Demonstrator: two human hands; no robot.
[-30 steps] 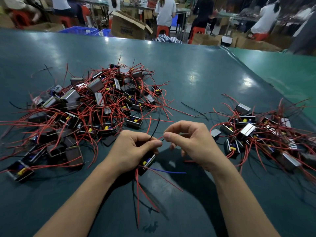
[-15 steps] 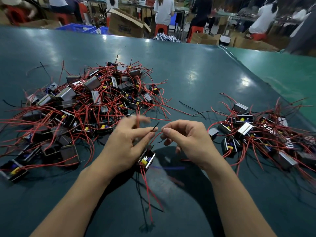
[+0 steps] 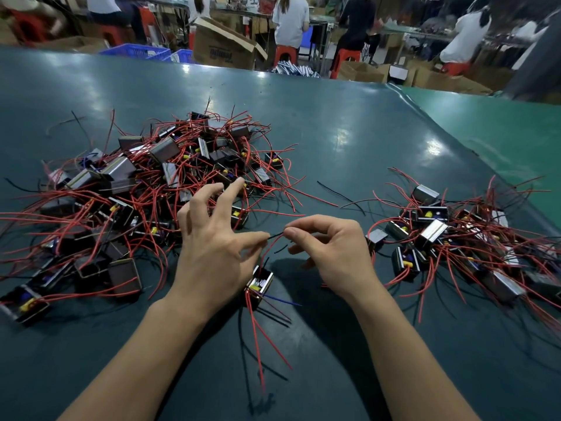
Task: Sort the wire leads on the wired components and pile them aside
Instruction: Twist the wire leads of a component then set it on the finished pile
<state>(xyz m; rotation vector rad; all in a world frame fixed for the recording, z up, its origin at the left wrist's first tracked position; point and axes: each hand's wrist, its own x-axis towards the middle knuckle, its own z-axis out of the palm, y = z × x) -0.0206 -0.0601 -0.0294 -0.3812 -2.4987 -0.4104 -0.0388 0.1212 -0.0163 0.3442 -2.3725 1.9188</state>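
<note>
Right now the person has one wired component [image 3: 259, 285] in front of them on the green bench [image 3: 349, 132], sitting between the two wrists, with its red leads [image 3: 264, 338] trailing toward the near edge and a thin blue one sticking out to the side. The right hand [image 3: 331, 256] pinches a dark lead [image 3: 274, 236] between thumb and forefinger, its other fingers curled under. The left hand [image 3: 212, 247] is spread wide, fingers fanned over the edge of the big unsorted heap [image 3: 130, 202]; its thumb tip sits right at the other end of that dark lead, though from where I stand I cannot tell whether it truly grips it or only touches it.

The risk I see is the component itself: nothing holds its body down, so if the right hand pulls the lead taut, the block could tip or skid across the slick bench. A sharp tug might also strain the lead where it enters the winding. The left hand's outstretched fingers hover just above loose red wires from the heap, and a careless sweep could snag one and drag a neighbouring part into the work area, mixing sorted with unsorted.

The smaller pile [image 3: 455, 238] on the right lies near enough that its stray leads reach toward the right wrist; tossing the finished piece there loosely could tangle it afresh.
</note>
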